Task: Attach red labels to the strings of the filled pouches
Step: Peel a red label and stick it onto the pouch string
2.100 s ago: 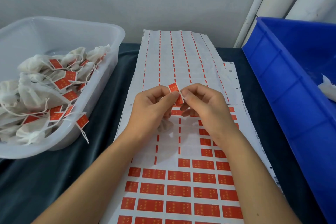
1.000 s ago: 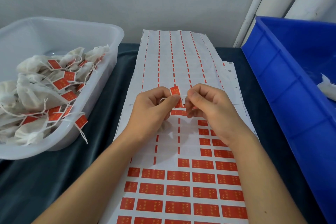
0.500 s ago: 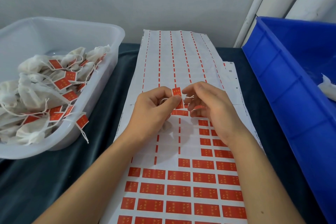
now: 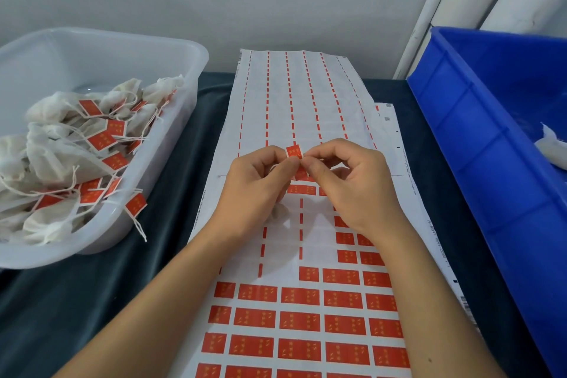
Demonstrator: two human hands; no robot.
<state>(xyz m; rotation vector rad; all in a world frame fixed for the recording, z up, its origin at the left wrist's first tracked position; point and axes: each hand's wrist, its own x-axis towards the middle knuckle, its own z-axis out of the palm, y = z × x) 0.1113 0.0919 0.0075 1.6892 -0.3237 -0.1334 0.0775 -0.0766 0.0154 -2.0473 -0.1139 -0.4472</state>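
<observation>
Both hands meet above the label sheet (image 4: pixel 306 107): left hand (image 4: pixel 256 190) and right hand (image 4: pixel 352 184) pinch one red label (image 4: pixel 294 152) between fingertips.

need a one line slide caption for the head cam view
Both hands, left hand and right hand, pinch a red label above the label sheet, labelled pouches alongside.

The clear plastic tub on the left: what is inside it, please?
The clear plastic tub holds a pile of white pouches, with red labels on their strings. One labelled string hangs over the rim. Whatever lies under the pile is covered.
</observation>
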